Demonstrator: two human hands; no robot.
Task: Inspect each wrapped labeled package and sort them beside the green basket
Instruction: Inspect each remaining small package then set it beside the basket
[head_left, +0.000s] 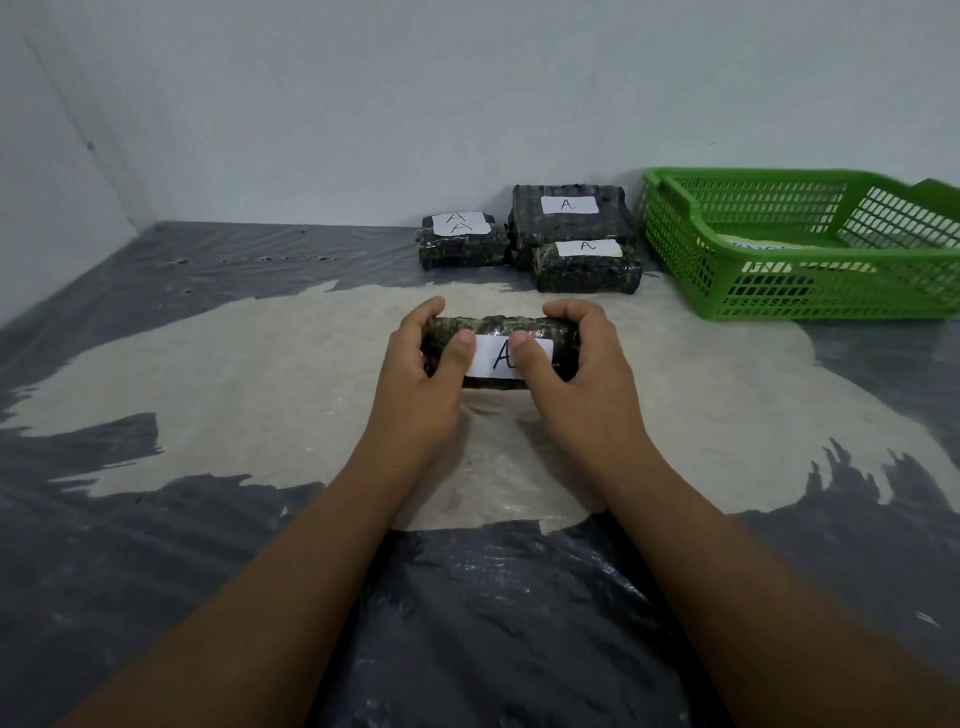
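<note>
1. Head view. Both hands hold one dark wrapped package (498, 353) just above a pale patch of grain-like spill (260, 374) on a grey plastic sheet (493, 623).
2. Left hand (421, 374) is curled around the package's left end, fingers over the far top edge, thumb pressed on the near face at the edge of the white label (501, 357).
3. Right hand (576, 369) mirrors it on the right end; its thumb lies across the label, partly covering the handwritten "A".
4. The package is held level, long side across the view, label facing the camera. Whether its underside touches the surface cannot be told.
5. Sorted group by the wall (467, 104), just left of the green basket (779, 291): a large package (569, 221) at the back with an "A" label, a smaller package (587, 267) in front of it and touching it, also marked "A".
6. Further left, a low stack of packages (462, 241) with two "A" labels showing, one above the other; it sits just beside the large one.
7. The held package is well apart from that group, nearer the camera.
8. The basket stands at far right on the sheet, partly cut off by the frame edge; pale contents show through its mesh, too unclear to identify.
</note>
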